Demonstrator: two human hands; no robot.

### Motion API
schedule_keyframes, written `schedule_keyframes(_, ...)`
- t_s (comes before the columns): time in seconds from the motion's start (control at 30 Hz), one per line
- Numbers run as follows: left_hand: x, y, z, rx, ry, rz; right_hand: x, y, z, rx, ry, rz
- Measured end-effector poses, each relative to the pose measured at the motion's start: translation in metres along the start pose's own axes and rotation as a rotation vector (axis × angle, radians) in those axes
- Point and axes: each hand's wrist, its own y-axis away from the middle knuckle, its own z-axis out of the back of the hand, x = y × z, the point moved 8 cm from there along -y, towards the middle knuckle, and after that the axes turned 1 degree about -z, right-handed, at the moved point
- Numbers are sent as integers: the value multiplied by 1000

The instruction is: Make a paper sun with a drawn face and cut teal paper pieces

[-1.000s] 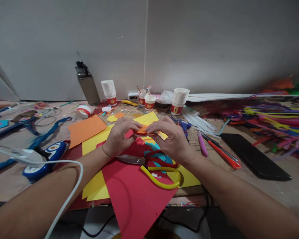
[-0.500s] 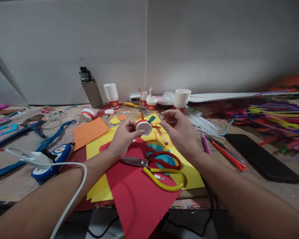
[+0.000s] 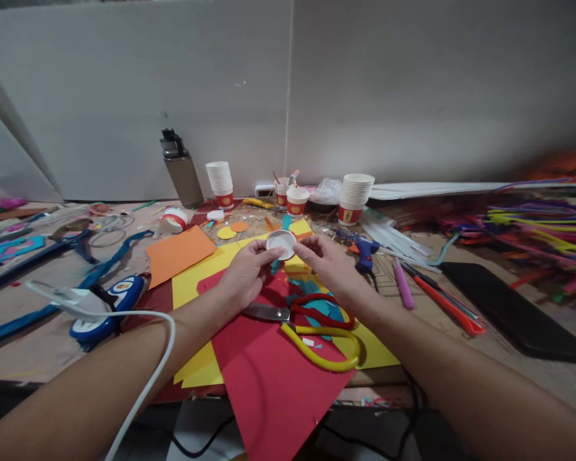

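Gripped shallow paper-cup base between bent left hand's thumb and fingers, pinched its opposite rim with nearly closed right hand, and needed light, even pressure

Red paper, orange sheet, red-and-yellow scissor handles, blue glue gun

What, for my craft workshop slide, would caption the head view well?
Left hand holding a small white round piece, right hand at its edge, beyond scissors lying on red paper.
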Motion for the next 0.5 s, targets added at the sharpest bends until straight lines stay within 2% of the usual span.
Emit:
schedule_keyframes(0.07,3,2,-5,36,21,7,-2,0,-10,86,-12,-22)
schedule_keyframes(0.17,1,4,-9,76,18,-17,-4,1,-10,116,9,-39)
schedule_keyframes(0.37,-15,0,4,-31,-139,-110,-7,2,-8,163,63,-82)
schedule_keyframes(0.5,-16,1,4,-29,-176,-99,-7,3,-9,174,82,-93)
